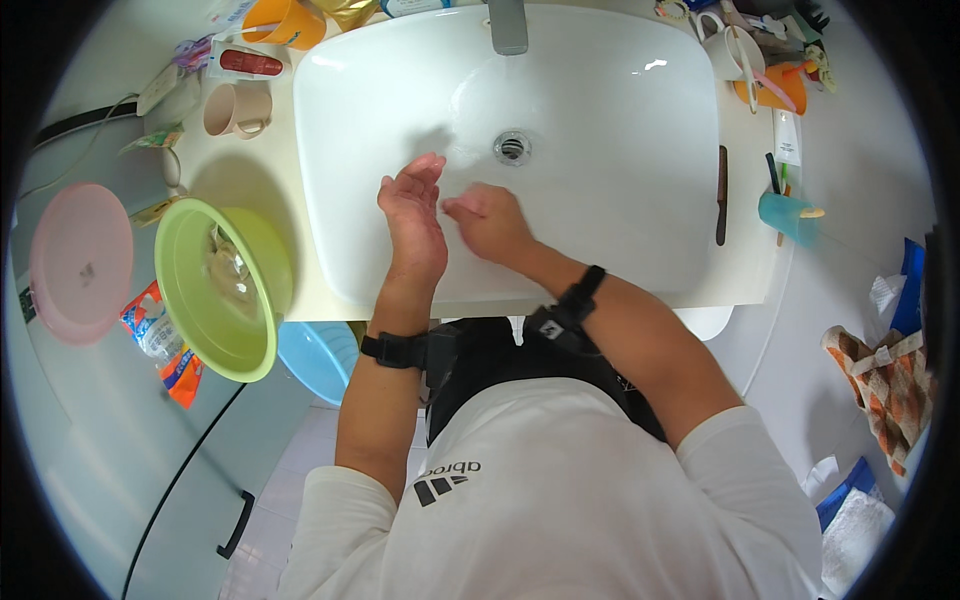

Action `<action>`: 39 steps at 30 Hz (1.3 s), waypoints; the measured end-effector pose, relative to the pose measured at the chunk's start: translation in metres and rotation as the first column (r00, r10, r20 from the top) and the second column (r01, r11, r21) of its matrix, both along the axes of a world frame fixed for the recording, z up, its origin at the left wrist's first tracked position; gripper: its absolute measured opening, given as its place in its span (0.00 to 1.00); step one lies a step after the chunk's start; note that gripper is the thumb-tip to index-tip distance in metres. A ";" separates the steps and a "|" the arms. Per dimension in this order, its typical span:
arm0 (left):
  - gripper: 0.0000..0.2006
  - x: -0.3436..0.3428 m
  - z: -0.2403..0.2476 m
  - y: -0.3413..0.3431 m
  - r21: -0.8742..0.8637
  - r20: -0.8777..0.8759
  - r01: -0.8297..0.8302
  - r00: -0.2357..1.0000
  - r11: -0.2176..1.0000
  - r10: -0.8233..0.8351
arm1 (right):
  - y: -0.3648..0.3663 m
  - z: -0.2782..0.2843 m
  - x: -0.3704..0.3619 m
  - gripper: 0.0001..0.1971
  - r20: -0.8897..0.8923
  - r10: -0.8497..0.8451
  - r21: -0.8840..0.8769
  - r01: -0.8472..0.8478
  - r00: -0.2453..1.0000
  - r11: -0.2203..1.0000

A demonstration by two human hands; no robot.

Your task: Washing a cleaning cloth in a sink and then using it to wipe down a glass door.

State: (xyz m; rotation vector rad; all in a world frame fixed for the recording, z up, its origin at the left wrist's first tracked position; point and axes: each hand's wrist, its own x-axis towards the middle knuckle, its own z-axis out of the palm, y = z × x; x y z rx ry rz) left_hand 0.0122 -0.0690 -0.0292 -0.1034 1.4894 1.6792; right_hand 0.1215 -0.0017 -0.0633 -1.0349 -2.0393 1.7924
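Over the near left part of the white washbasin (620, 210), my left hand (412, 215) is turned with its palm toward the right. Its fingers are apart and lightly bent, and nothing lies in them. Close beside it, to the right, is my right hand (492, 222), back upward and fingers curled in toward the left palm. A narrow gap shows between the two hands. No object sticks out of the right hand, though its curled fingertips are partly hidden. The round metal drain (512, 149) sits just beyond the hands, and the faucet (508, 28) is at the far rim.
At left stand a green basin (222, 300) with something pale inside, a beige mug (237, 110) and a pink lid-like disc (82, 262). A dark-handled knife (722, 195) lies along the right rim. Farther right are a teal cup (788, 218) and an orange cup (775, 92).
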 end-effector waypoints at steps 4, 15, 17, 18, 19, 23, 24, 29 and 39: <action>0.32 0.008 0.013 0.017 -0.006 0.004 0.024 1.000 1.000 -0.024 | 0.041 0.001 0.085 0.19 0.268 -0.046 0.111 0.017 0.962 0.994; 0.32 0.012 0.027 0.037 0.041 0.012 0.069 0.998 0.997 -0.069 | 0.170 0.067 0.125 0.21 0.219 -0.328 -0.168 0.366 0.919 0.915; 0.33 0.010 0.030 0.038 0.042 0.029 0.087 0.996 0.995 -0.088 | 0.181 0.062 0.098 0.16 0.001 -0.248 -0.405 0.227 0.969 0.886; 0.33 0.009 0.031 0.038 0.042 0.046 0.105 0.993 0.994 -0.107 | 0.183 0.062 0.082 0.14 -0.074 -0.227 -0.475 0.166 0.971 0.864; 0.33 0.007 0.033 0.040 0.040 0.046 0.103 0.993 0.994 -0.105 | 0.180 0.060 0.062 0.10 -0.052 -0.322 -0.469 0.262 0.945 0.843; 0.36 -0.003 0.036 0.071 0.160 0.104 0.205 0.969 0.966 -0.223 | 0.193 0.025 0.015 0.11 -0.144 -0.284 -0.517 0.173 0.948 0.839; 0.37 -0.007 0.034 0.082 0.209 0.133 0.196 0.965 0.958 -0.226 | 0.192 0.019 0.006 0.11 -0.146 -0.275 -0.517 0.164 0.950 0.840; 0.38 -0.027 0.020 0.115 0.283 0.182 0.124 0.967 0.951 -0.181 | 0.191 0.007 -0.021 0.08 -0.183 -0.262 -0.605 0.102 0.947 0.790; 0.38 -0.041 0.010 0.132 0.302 0.167 0.072 0.978 0.951 -0.127 | 0.176 0.007 -0.043 0.12 -0.180 -0.471 -0.784 0.163 0.864 0.599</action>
